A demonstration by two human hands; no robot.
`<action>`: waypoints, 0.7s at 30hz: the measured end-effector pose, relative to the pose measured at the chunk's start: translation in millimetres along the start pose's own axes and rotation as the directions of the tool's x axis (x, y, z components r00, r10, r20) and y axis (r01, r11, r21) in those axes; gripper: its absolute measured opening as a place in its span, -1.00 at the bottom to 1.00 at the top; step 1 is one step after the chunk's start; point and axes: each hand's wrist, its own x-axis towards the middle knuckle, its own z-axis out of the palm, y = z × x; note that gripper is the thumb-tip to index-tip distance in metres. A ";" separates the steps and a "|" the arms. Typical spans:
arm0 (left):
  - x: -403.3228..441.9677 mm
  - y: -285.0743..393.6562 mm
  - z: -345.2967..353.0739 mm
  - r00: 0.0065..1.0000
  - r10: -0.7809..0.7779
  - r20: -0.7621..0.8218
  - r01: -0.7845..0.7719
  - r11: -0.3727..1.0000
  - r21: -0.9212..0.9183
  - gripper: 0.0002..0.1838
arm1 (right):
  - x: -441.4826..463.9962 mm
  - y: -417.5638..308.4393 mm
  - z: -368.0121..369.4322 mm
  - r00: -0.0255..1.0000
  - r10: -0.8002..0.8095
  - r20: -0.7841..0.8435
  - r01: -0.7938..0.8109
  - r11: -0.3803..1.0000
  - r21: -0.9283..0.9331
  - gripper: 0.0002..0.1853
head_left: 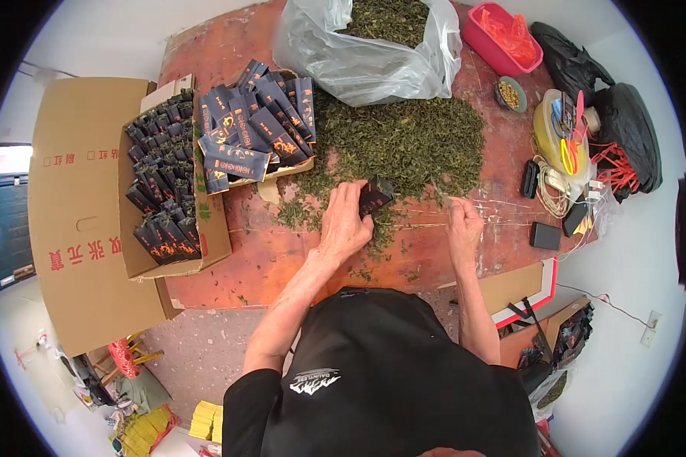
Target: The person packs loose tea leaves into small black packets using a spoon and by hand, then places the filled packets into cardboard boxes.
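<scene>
My left hand (346,221) is closed around a small black packet (376,196) with orange print, held at the near edge of the leaf pile. Dried green leaves (411,145) lie spread over the red table (267,263). To the right of the packet, my right hand (463,225) is closed near the pile's lower right edge, its fingertips pinched together; what they hold, if anything, is too small to make out. Left of the pile, an open box (291,169) holds many flat black packets (270,126).
A large carton (217,236) of upright filled packets (164,175) stands at the left. Behind the pile is a clear plastic bag (358,72) of leaves. A pink basket (476,38), small bowl (508,95), scissors (568,148), cord (550,186) and black bags (629,126) sit at the right.
</scene>
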 end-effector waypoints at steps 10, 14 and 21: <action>6.9 5.1 -0.2 1.000 0.007 0.006 -0.007 1.000 0.021 -0.28 | -1.1 -18.9 0.0 0.982 0.168 0.082 -0.185 0.939 0.291 -0.80; 9.8 3.4 1.2 1.000 0.014 -0.010 -0.014 1.000 0.009 -0.30 | -1.6 -22.9 1.3 0.984 0.162 0.074 -0.177 0.939 0.294 -0.79; 11.1 -1.1 1.7 1.000 0.016 -0.021 -0.016 1.000 0.000 -0.31 | -5.1 -36.8 0.3 0.982 0.161 0.103 -0.187 0.921 0.342 -0.79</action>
